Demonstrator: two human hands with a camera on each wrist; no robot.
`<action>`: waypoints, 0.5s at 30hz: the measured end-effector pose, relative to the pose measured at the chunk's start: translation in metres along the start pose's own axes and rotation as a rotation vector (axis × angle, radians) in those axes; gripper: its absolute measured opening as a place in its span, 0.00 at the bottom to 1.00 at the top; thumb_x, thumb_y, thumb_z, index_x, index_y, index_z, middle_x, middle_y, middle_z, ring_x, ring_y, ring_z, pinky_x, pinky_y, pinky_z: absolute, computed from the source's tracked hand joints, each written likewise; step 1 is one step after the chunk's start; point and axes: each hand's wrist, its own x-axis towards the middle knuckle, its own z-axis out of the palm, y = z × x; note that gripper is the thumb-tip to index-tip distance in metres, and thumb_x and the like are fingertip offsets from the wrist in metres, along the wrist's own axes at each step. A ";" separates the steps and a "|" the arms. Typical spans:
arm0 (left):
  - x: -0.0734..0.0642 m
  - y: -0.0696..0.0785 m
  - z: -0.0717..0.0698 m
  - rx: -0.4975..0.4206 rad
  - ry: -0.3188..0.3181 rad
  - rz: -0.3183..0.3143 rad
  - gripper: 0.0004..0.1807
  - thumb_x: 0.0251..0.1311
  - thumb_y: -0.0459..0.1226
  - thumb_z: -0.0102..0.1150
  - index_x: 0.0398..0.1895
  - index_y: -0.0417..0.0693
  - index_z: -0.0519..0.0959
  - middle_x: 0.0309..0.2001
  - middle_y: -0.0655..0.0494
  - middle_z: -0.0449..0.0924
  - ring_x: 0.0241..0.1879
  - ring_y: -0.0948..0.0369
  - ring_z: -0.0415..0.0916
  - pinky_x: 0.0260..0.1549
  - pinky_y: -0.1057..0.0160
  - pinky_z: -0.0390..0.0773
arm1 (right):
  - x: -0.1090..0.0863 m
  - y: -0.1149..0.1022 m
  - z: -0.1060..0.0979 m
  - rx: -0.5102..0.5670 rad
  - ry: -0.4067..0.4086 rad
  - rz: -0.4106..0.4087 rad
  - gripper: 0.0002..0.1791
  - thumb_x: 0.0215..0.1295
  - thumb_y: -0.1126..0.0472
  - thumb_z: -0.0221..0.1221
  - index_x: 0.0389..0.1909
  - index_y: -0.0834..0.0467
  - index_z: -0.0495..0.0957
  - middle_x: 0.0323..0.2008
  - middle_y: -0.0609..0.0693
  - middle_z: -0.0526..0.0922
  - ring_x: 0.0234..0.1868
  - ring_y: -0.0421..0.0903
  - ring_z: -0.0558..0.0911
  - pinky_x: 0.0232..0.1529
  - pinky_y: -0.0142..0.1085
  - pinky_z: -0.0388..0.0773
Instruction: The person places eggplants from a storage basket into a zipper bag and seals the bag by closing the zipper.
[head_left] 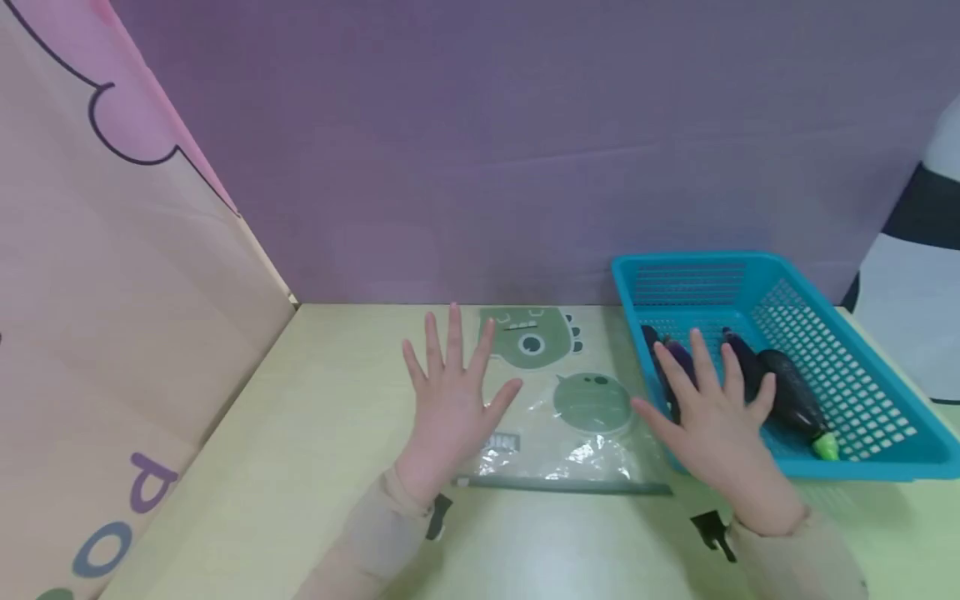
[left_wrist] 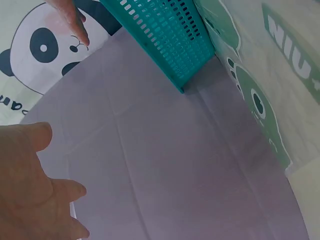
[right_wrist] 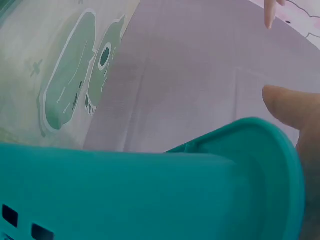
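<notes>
While the printed clear plastic bag [head_left: 536, 462] lies flat, reaching the table's [head_left: 300, 433] far edge, we see eggplants [head_left: 791, 392] in the blue basket [head_left: 877, 468], far right corner. Left hand [head_left: 450, 412] near bag, right hand [head_left: 716, 425] near basket: both spread wide, gripping nothing.

A pale yellow-green table [head_left: 337, 408] carries 1 clear plastic bag [head_left: 536, 408], lying flat, with 2 green cartoon creatures [head_left: 594, 402] and a dark green strip [head_left: 562, 486] along its near edge. Just right of it stands 1 blue basket [head_left: 862, 469]. 2 dark marks [head_left: 438, 517] show on the table's nearer part.
</notes>
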 end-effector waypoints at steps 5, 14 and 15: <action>0.004 -0.001 -0.004 0.021 -0.007 -0.010 0.39 0.64 0.61 0.43 0.74 0.58 0.50 0.75 0.44 0.29 0.72 0.38 0.26 0.65 0.31 0.31 | 0.001 -0.001 -0.003 -0.003 0.006 -0.029 0.42 0.66 0.35 0.47 0.74 0.48 0.45 0.75 0.59 0.32 0.71 0.71 0.33 0.56 0.75 0.23; 0.002 -0.005 0.000 -0.028 -0.038 0.006 0.39 0.64 0.60 0.44 0.74 0.57 0.49 0.75 0.44 0.29 0.72 0.40 0.23 0.66 0.34 0.29 | 0.001 -0.001 -0.002 -0.001 0.007 -0.065 0.42 0.65 0.35 0.49 0.74 0.45 0.45 0.75 0.59 0.34 0.71 0.71 0.37 0.58 0.75 0.26; 0.002 -0.006 0.001 -0.041 -0.042 0.007 0.39 0.64 0.60 0.44 0.74 0.57 0.49 0.75 0.44 0.29 0.72 0.41 0.22 0.67 0.35 0.29 | 0.000 -0.001 -0.002 0.001 0.001 -0.083 0.42 0.64 0.35 0.50 0.74 0.45 0.46 0.75 0.59 0.34 0.71 0.71 0.37 0.58 0.75 0.27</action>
